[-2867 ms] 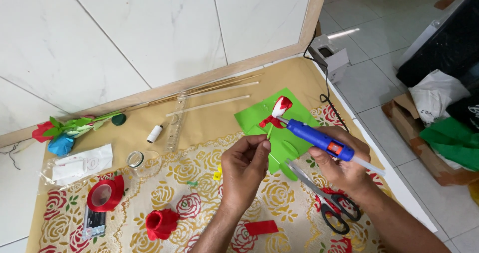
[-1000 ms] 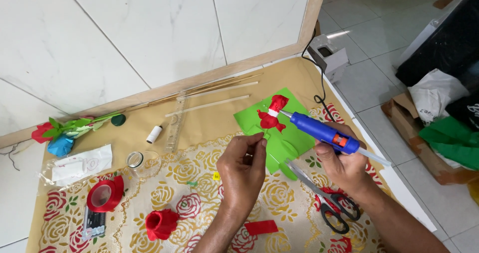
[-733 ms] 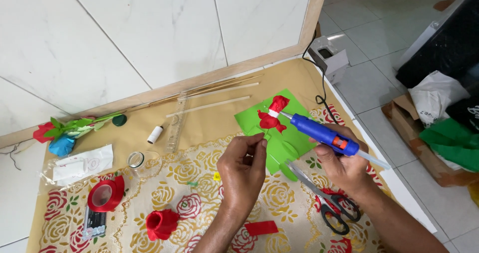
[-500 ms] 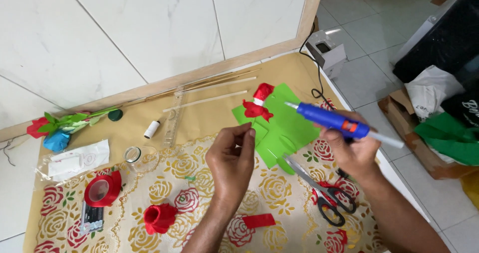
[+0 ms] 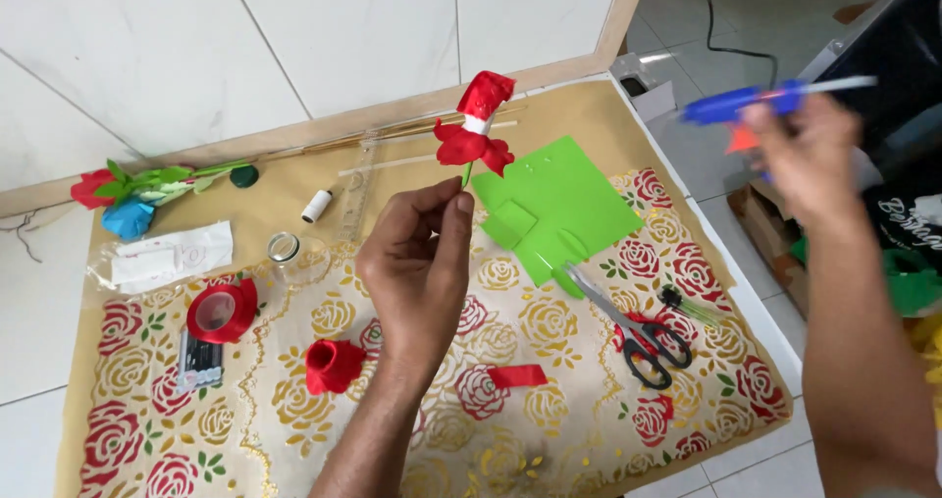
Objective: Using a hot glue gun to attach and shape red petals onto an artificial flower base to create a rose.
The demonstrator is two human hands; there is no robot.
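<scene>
Left hand [image 5: 417, 262] pinches the thin green stem of a half-made red paper flower [image 5: 474, 130] between thumb and fingertips, holding it upright over the rose-print mat [image 5: 549, 400]; right hand [image 5: 810, 159] is off to the far right, wrapped tight round a blue glue gun [image 5: 731, 105], well apart from the flower. Green paper sheet [image 5: 559, 204] lies just right of the flower; scissors [image 5: 638, 326] sit nearer, a red tape roll [image 5: 221, 312] over on the left.
</scene>
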